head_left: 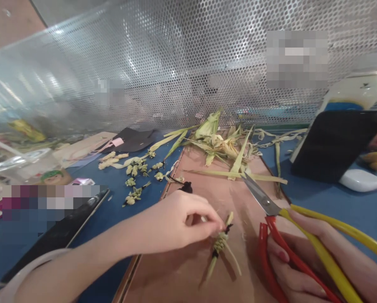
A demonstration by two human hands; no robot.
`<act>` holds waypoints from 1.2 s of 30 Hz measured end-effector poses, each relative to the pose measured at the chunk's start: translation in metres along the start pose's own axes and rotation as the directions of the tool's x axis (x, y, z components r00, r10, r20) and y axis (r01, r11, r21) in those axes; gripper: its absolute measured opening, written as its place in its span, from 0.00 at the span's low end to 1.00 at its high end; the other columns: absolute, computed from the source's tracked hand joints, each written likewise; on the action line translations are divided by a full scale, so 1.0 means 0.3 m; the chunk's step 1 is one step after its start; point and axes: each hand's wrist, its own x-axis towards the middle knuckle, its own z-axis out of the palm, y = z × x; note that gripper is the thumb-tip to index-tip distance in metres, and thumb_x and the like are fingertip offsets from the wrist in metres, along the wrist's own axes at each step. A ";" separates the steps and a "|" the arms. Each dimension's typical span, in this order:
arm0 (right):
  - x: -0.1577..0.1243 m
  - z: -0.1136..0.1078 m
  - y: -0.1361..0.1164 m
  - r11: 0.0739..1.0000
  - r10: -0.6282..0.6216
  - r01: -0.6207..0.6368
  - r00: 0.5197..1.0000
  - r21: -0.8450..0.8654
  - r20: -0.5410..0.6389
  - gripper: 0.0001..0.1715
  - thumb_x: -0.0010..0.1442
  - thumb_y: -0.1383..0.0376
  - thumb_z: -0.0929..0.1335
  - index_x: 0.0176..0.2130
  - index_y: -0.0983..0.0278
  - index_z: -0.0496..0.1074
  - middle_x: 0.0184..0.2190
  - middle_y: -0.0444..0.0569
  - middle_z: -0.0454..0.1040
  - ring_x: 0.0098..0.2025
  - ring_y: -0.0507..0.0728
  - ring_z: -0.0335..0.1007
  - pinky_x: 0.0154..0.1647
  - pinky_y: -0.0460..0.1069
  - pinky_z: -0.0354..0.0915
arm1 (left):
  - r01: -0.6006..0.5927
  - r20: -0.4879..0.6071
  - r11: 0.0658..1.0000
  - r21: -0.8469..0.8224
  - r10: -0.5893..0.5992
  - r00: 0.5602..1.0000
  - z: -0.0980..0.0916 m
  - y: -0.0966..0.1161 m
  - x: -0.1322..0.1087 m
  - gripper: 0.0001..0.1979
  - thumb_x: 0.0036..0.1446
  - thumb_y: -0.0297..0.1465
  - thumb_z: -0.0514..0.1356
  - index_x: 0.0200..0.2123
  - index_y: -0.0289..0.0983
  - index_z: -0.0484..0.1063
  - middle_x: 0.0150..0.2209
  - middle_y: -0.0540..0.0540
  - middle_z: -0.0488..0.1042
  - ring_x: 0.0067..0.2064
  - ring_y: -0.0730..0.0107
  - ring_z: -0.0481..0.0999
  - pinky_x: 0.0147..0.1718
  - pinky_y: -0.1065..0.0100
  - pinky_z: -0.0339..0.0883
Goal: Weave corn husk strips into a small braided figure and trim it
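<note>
My left hand (188,219) pinches the upper end of a small knotted piece of plant strips (220,244) between thumb and fingertips. Dark thread is tied around that piece near both ends, and loose strips stick out below. My right hand (302,261) grips a pair of scissors (272,210) with one red and one yellow handle. The blades lie close together and point up and to the left, apart from the knotted piece. Both hands are over a brown board (163,277). A bundle of black thread (186,187) lies just behind my left hand.
Leaves and husks (226,147) are heaped at the board's far end. Several small knotted pieces (138,168) lie on the blue table (112,227) to the left. A phone (336,145) leans against a carton (355,90), near a white case (363,180). A clear cup (27,166) stands left.
</note>
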 end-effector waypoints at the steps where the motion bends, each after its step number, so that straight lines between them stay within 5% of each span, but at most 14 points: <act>1: 0.000 0.003 0.002 1.000 -0.006 0.006 1.000 0.010 0.001 0.32 0.53 0.40 0.54 0.27 0.62 0.68 0.15 0.39 0.56 0.11 0.42 0.51 0.11 0.37 0.49 | -0.006 -0.079 0.995 0.097 0.014 0.997 0.011 0.008 0.014 0.12 0.55 0.34 0.52 0.31 0.39 0.76 0.30 0.49 0.75 0.29 0.74 0.69 0.28 0.72 0.59; 4: -0.006 0.005 0.007 0.999 0.004 -0.003 1.000 0.050 -0.023 0.32 0.52 0.40 0.54 0.25 0.63 0.66 0.14 0.38 0.54 0.10 0.42 0.50 0.11 0.38 0.47 | 0.032 -0.159 0.946 0.323 0.021 0.987 0.038 0.036 0.050 0.15 0.55 0.39 0.51 0.28 0.37 0.73 0.26 0.49 0.73 0.28 0.72 0.68 0.27 0.70 0.57; 7: -0.009 0.014 0.006 0.993 0.046 -0.035 0.995 0.116 -0.087 0.33 0.54 0.41 0.52 0.22 0.64 0.63 0.12 0.38 0.53 0.09 0.43 0.50 0.10 0.39 0.45 | 0.013 -0.123 0.872 0.489 0.053 0.991 0.071 0.057 0.068 0.15 0.50 0.43 0.55 0.25 0.37 0.72 0.25 0.48 0.72 0.28 0.69 0.69 0.27 0.68 0.58; 11: -0.007 0.033 0.002 0.993 0.053 -0.035 0.986 0.111 -0.156 0.36 0.57 0.43 0.47 0.21 0.65 0.61 0.12 0.40 0.53 0.09 0.44 0.49 0.10 0.40 0.42 | -0.031 -0.110 0.723 0.690 0.146 0.983 0.113 0.066 0.069 0.11 0.50 0.36 0.56 0.22 0.36 0.69 0.25 0.48 0.70 0.29 0.65 0.69 0.26 0.67 0.57; 15: -0.005 0.040 0.001 0.997 0.050 -0.037 0.982 0.072 -0.184 0.35 0.58 0.44 0.47 0.21 0.65 0.60 0.11 0.40 0.53 0.09 0.44 0.49 0.11 0.40 0.42 | -0.040 -0.105 0.682 0.730 0.169 0.980 0.124 0.054 0.066 0.10 0.52 0.33 0.54 0.23 0.37 0.69 0.25 0.48 0.71 0.30 0.64 0.70 0.27 0.65 0.58; 29: -0.008 0.044 0.004 0.999 0.031 -0.027 0.979 0.019 -0.204 0.38 0.57 0.42 0.44 0.20 0.65 0.60 0.11 0.39 0.53 0.08 0.44 0.47 0.10 0.40 0.40 | 0.070 -0.171 0.963 0.261 -0.025 0.985 0.071 -0.014 0.076 0.08 0.51 0.33 0.56 0.27 0.40 0.74 0.24 0.53 0.75 0.25 0.75 0.69 0.26 0.73 0.57; 36: -0.006 0.041 0.010 0.999 0.024 -0.016 0.980 0.046 -0.197 0.36 0.57 0.42 0.47 0.21 0.65 0.61 0.11 0.39 0.53 0.08 0.43 0.48 0.10 0.40 0.42 | 0.181 -0.004 0.979 -0.092 -0.182 0.983 0.050 -0.033 0.079 0.09 0.49 0.36 0.57 0.31 0.37 0.71 0.28 0.50 0.75 0.29 0.74 0.72 0.27 0.75 0.62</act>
